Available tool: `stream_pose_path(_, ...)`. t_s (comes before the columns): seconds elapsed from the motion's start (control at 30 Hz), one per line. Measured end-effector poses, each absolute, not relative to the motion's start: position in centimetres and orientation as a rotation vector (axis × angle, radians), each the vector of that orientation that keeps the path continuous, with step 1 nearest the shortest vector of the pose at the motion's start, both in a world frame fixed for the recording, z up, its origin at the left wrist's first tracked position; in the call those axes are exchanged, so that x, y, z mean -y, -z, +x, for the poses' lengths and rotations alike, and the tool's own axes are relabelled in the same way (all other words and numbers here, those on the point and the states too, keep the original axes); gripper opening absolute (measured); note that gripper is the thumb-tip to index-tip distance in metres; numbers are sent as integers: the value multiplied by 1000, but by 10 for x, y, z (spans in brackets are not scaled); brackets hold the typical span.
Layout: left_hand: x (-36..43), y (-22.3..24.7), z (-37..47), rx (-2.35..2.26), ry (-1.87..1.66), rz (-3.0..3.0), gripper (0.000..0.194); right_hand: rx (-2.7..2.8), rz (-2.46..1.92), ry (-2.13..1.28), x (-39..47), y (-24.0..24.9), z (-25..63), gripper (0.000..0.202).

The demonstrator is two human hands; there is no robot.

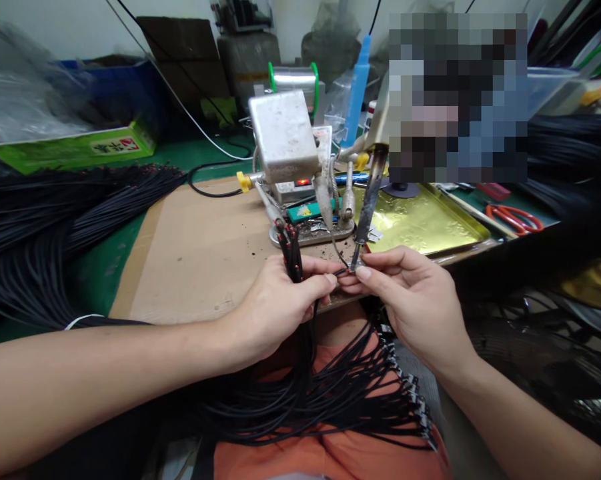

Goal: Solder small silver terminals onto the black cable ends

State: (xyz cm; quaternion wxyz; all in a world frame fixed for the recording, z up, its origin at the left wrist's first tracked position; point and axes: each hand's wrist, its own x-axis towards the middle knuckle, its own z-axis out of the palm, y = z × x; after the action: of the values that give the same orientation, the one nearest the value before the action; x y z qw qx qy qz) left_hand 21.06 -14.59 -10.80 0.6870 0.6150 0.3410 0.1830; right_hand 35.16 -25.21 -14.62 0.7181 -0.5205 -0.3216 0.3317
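My left hand (290,287) is closed around a bunch of black cables (291,250), their red-tipped ends standing up above the fingers. Between its thumb and index finger one cable end points right. My right hand (413,287) pinches a small metal connector (356,265) against that cable end. From above, the tip of a soldering iron (369,207) comes down onto the joint, and a thin feed nozzle (325,203) reaches the same spot from the left. Below my hands the cables hang across my lap, with small metal connectors (413,393) on their ends at the right.
Behind the iron stands a solder spool (294,85). A gold tray (440,220) and red-handled pliers (515,219) lie to the right. Cardboard (180,260) covers the bench front. More black cables (70,227) are heaped at the left beside a green box (75,150).
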Motion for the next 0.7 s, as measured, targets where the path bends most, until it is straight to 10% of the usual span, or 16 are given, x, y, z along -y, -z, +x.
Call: stream_pose_path(0.7, 147, 106, 211, -770, -404, 1421, 19, 711, -1169, -725, 254, 145, 352, 16)
